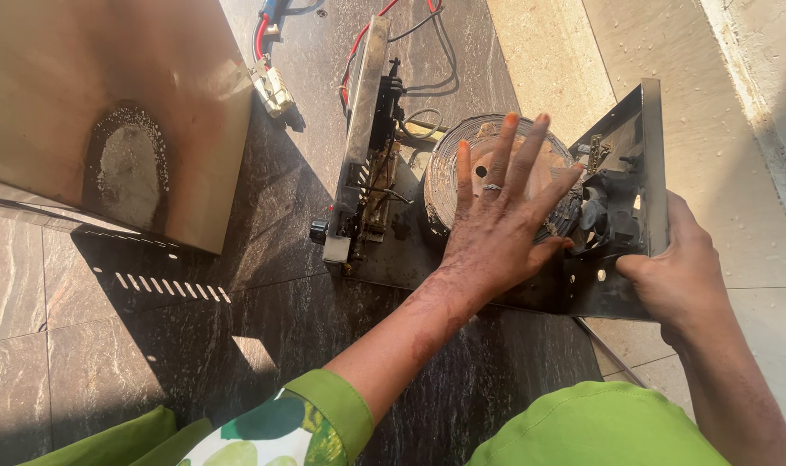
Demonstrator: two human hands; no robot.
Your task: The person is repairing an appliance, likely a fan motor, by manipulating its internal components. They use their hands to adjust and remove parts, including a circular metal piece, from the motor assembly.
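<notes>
An opened metal chassis (583,293) lies on the dark stone floor (151,345), with its dusty inner parts showing. Inside it sits a round copper-wound coil (457,177), and at its right end a small black fan (613,216) stands against the upright end plate (654,164). The left hand (496,229) lies flat on top of the coil, fingers spread wide, its grip open and closed round nothing; a ring (492,187) shows on one finger. The right hand (678,276) clasps the right end of the chassis, thumb on the near edge by the end plate, fingers hidden behind it. At the left end of the chassis stands a front panel (358,147) on edge, with red and black wires (384,26) trailing away. Well apart to the left lies the loose metal cover (108,95), bearing an oval scorched patch (129,168). A white plug connector (272,86) rests near its corner.
</notes>
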